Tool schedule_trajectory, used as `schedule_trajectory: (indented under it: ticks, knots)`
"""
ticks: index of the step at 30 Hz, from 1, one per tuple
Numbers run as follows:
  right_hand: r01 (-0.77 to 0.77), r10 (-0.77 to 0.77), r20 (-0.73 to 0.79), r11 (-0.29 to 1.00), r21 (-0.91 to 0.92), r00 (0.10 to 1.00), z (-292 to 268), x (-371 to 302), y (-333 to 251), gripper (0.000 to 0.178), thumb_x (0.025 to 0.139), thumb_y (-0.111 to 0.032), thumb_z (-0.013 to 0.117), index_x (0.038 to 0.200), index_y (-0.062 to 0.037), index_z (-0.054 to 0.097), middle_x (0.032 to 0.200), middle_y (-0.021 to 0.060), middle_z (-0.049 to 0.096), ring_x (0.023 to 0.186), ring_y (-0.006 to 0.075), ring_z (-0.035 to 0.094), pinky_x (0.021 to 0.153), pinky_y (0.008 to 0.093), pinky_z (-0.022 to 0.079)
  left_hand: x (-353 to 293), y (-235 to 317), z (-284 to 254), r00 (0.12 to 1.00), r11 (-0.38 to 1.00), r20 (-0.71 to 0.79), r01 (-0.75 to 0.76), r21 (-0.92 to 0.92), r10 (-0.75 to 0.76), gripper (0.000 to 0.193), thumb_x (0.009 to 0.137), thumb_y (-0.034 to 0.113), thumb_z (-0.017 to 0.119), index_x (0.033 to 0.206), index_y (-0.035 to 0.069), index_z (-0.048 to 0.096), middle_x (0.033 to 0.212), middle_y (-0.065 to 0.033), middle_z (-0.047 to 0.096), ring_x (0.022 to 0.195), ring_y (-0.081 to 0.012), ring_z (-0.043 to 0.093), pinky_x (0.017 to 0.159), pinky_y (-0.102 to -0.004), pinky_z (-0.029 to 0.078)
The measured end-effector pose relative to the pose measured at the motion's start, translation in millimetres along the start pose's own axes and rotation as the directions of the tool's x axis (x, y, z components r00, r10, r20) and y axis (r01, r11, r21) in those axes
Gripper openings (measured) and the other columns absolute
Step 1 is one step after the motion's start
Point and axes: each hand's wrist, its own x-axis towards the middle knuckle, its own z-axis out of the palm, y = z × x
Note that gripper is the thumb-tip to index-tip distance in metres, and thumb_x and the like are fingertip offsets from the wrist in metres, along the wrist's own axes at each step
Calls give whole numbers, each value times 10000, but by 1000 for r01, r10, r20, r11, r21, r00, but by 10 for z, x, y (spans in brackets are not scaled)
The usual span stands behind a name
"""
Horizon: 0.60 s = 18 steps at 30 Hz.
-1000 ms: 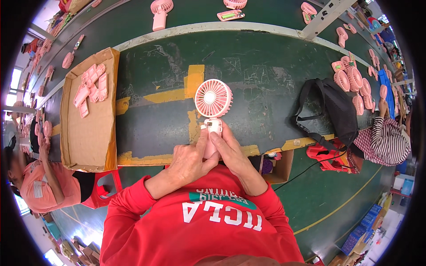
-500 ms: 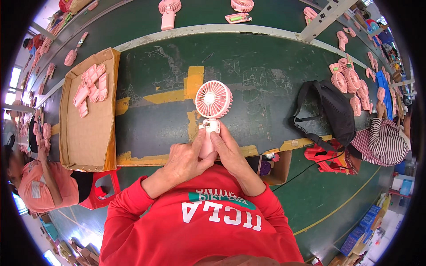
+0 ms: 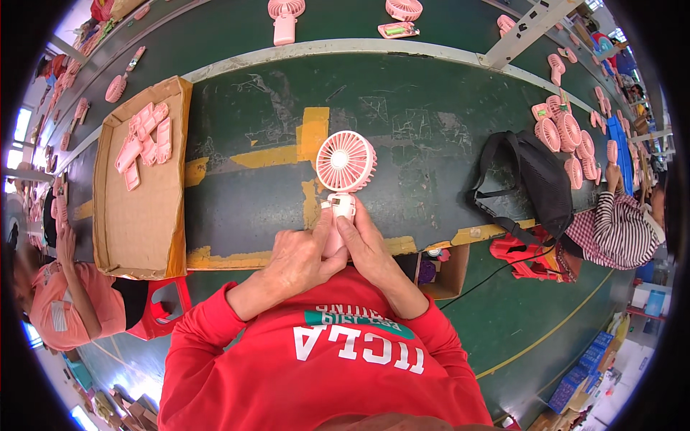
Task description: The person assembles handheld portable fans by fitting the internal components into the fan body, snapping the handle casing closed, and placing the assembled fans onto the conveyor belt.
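A pink handheld fan (image 3: 346,161) is upright at the near edge of the workbench, its round grille on top and its handle pointing toward me. My left hand (image 3: 300,256) is closed round the left side of the handle, with the index finger reaching up along it. From the other side my right hand (image 3: 369,246) grips the handle too, its thumb lying across the front. A small dark slot shows at the top of the handle. The lower handle is partly covered by my fingers.
A cardboard tray (image 3: 140,226) with several pink casing pieces (image 3: 146,136) sits to the left. On the right lie a black bag (image 3: 535,179) and a cluster of pink fans (image 3: 568,133). Beyond a pale rail (image 3: 402,46), more fans (image 3: 284,25) lie on a green surface. Co-workers sit on both sides.
The fans beyond the rail have shifted to the right. My hands and the fan they hold stay almost in place. The left co-worker's arm has moved slightly.
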Motion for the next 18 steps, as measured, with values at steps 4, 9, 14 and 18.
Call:
schedule_trajectory:
  ticks: [4,9,14,18]
  knots:
    - [-20,21,-11,1000,10,1000,0,-2,-8,491,996,-296,404,1381,-7,309,1280,111,473,1158,163,459,971,289,377,-3,-20,24,1000,1000,-4,-20,8,20,591,709,178,659,1182,-129,484,552,-184,578,494,-336,609,487,-415,499]
    - [-34,40,-82,996,77,996,70,-1,68,466,985,-270,425,1351,7,344,1231,142,516,1112,200,509,939,307,405,-33,19,62,1000,998,-6,-26,55,27,624,711,191,666,1206,-129,461,567,-184,586,484,-336,603,473,-413,494]
    - [-15,55,-111,942,334,992,99,0,116,413,976,-217,445,1312,15,388,1191,123,549,1061,173,539,896,293,435,-40,89,73,1000,994,-3,17,106,-17,677,721,209,700,1246,-116,420,623,-199,609,517,-353,613,484,-406,502]
    - [-82,134,-46,806,586,990,49,-10,88,367,988,-176,425,1316,-12,413,1231,83,526,1100,133,514,925,281,435,12,46,11,983,975,71,180,-134,-172,665,792,205,693,1296,-84,370,714,-197,646,609,-278,659,561,-356,520]
